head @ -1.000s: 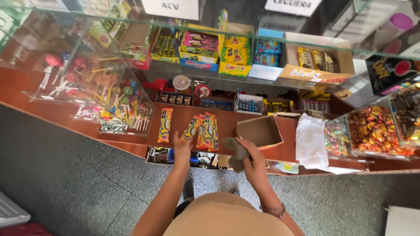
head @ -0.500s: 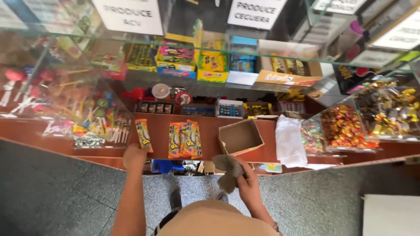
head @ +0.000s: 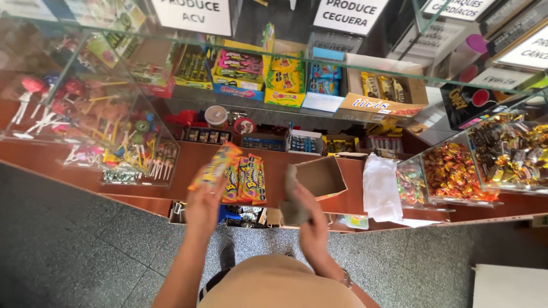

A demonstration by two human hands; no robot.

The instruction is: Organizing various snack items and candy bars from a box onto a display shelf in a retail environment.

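The left hand (head: 202, 199) has its fingers clenched around a long orange and yellow candy packet (head: 216, 166), lifted at a slant above the wooden tabletop (head: 188, 165). The right hand (head: 311, 225) grips a crumpled grey-brown cloth (head: 292, 202) between thumb and fingers, close in front of the body. Just beside the lifted packet, more packets of the same kind (head: 248, 179) lie flat in a row. Right of the cloth sits an open cardboard box (head: 322, 177), then a white plastic bag (head: 381, 188). Further left stands a clear case of lollipops (head: 85, 125); bins of wrapped sweets (head: 456, 174) sit at the right
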